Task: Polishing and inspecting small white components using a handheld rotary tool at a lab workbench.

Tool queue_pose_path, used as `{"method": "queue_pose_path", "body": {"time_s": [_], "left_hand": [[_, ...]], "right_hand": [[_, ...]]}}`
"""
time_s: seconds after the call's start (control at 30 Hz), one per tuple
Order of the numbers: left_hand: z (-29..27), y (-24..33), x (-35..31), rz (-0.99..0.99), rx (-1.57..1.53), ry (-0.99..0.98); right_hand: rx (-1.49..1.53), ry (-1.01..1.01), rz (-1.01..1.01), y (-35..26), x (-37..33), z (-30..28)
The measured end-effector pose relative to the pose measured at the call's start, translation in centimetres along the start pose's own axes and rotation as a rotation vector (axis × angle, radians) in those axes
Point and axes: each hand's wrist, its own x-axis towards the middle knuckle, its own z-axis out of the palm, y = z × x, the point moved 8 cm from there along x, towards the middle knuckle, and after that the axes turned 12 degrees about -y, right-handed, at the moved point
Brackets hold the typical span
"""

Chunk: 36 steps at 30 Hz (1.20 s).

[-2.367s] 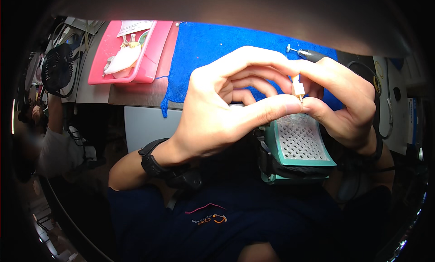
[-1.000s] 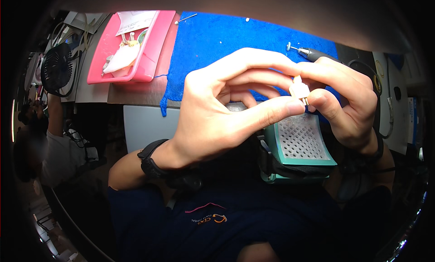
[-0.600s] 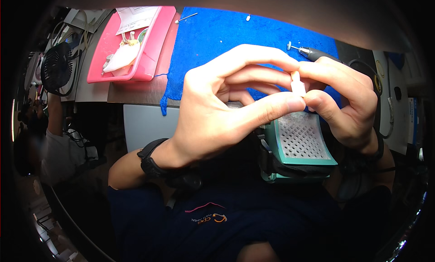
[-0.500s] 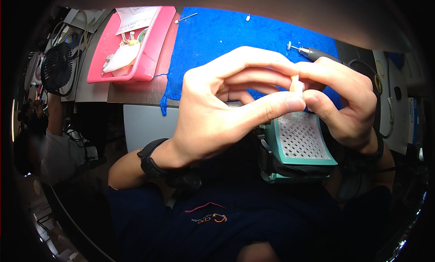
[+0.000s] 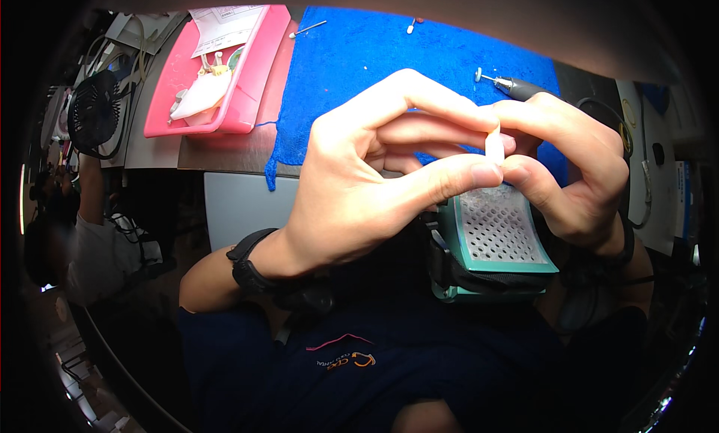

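Note:
A small cream-white piece (image 5: 494, 147) is pinched upright between the fingertips of both hands, over a green box with a perforated metal top (image 5: 502, 235). My left hand (image 5: 348, 167) grips it from the left with thumb and forefinger, its other fingers curled behind. From the right, my right hand (image 5: 584, 152) closes thumb and forefinger on the same piece. The fingertips hide part of it, so its exact kind is unclear. Just beyond my right hand lies a dark rotary handpiece (image 5: 520, 89), with a small disc (image 5: 478, 75) on its tip.
A blue towel (image 5: 337, 59) covers the bench, with a thin bur (image 5: 307, 29) and a small white-tipped bit (image 5: 410, 29) on it. At left stands a pink tray (image 5: 168, 85) holding a paper slip and pale dental-model parts. Further left are a black fan (image 5: 96, 113) and another person (image 5: 101, 264).
Both hands have shifted slightly, and the piece has turned a little between the fingertips, showing a paler side. A reddish end now shows beside the white-tipped bit on the towel.

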Motion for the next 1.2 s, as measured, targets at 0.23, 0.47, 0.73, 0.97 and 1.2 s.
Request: {"method": "queue_pose_path", "body": {"time_s": [0.23, 0.47, 0.73, 0.97, 1.2], "left_hand": [[0.0, -0.6, -0.2, -0.033, -0.078, -0.008], [0.5, -0.6, -0.1, -0.057, -0.120, 0.017], [0.5, -0.4, 0.1, -0.071, -0.087, 0.022], [0.9, 0.1, 0.4, -0.101, -0.034, 0.034], [0.5, 0.0, 0.3, -0.077, -0.031, 0.029]], "right_hand": [[-0.028, -0.001, -0.008, -0.2, 0.1, 0.3], [-0.042, 0.012, -0.032, -0.5, -0.2, -0.1], [-0.051, 0.009, -0.055, -0.6, -0.3, -0.3], [-0.055, 0.007, -0.069, -0.8, -0.6, -0.7], [-0.047, 0.003, -0.069, -0.6, -0.5, -0.2]]}}
